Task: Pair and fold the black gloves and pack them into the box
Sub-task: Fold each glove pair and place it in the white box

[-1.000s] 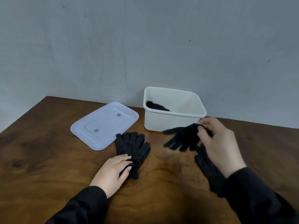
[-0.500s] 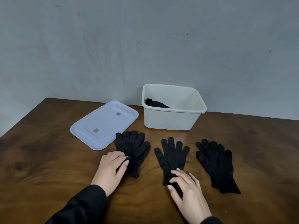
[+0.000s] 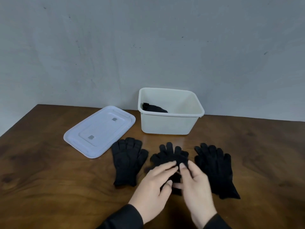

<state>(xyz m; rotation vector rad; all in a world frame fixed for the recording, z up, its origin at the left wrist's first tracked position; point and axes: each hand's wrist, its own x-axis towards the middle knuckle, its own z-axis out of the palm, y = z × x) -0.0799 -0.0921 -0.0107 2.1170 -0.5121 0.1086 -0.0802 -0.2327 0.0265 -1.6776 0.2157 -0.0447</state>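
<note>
Knit: soft black fabric, light and limp; my guess is it sags and creeps when lifted by one edge, so it wants two holds or a flat press.
Middle glove point(image 3: 170, 154): on the bench point(image 3: 49, 179) between the other two sets, its finger end toward the box, its cuff half bunched under both hands.
Left hand point(image 3: 156, 182): fingers point(image 3: 162, 168) curled onto the middle glove, pinching the fabric near its palm.
Right hand point(image 3: 196, 184): thumb and fingers gripping the same glove, just beside the left hand.
Left gloves point(image 3: 127, 162): flat, looks like two stacked, untouched.
Right gloves point(image 3: 214, 169): flat, also seemingly stacked, untouched, cuffs toward the person.
Box point(image 3: 171, 124): white plastic, open, behind the gloves; one dark folded bundle point(image 3: 154, 108) already lies in its left corner.
Lid point(image 3: 100, 129): off, lying flat left of the box.
Where to hold: cuff and finger ends together, judged best, so the fold stays shut; a loose pinch mid-palm would likely let it spring open.
Risk: fabric grips the wood little, so it may slide while being folded.
</note>
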